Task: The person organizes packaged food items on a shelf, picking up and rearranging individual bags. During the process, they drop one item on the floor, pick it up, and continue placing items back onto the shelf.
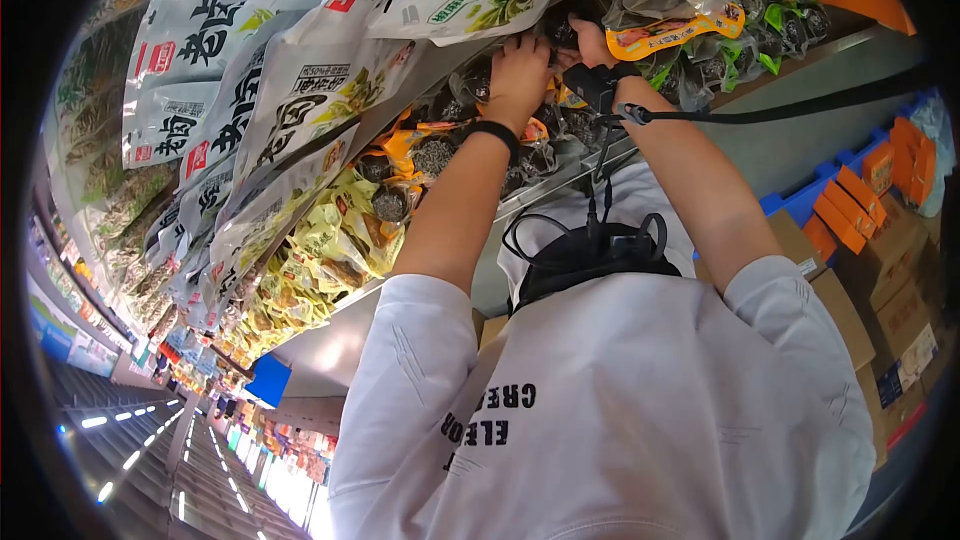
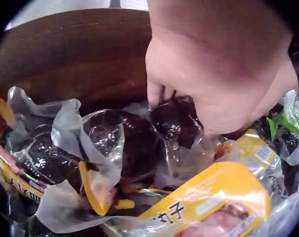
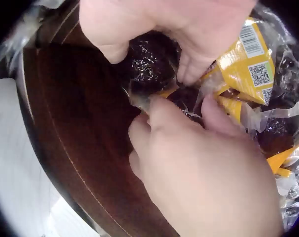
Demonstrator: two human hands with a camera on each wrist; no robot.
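Note:
Both hands reach into a tray of glossy dark round food packs in clear film. My left hand [image 1: 522, 78] has its fingers curled down among them in the head view. In the left wrist view, a hand [image 2: 221, 84] pinches a dark round pack [image 2: 176, 123] between bent fingers and thumb. My right hand [image 1: 595, 45], close beside the left, holds a dark pack [image 1: 562, 32]. The right wrist view has both hands nearly touching: the upper one grips a dark round pack [image 3: 147, 64], the lower one pinches another dark pack [image 3: 186, 101]. Fingers partly hide both.
A brown tray wall [image 3: 85, 128] runs beside the hands. Yellow-labelled packs [image 2: 213, 197] lie all around. Large white printed bags [image 1: 300, 120] hang at the left, above yellow packs [image 1: 320, 260]. A black strap [image 1: 780, 112] stretches from the right wrist. Cardboard boxes [image 1: 900, 280] stand at right.

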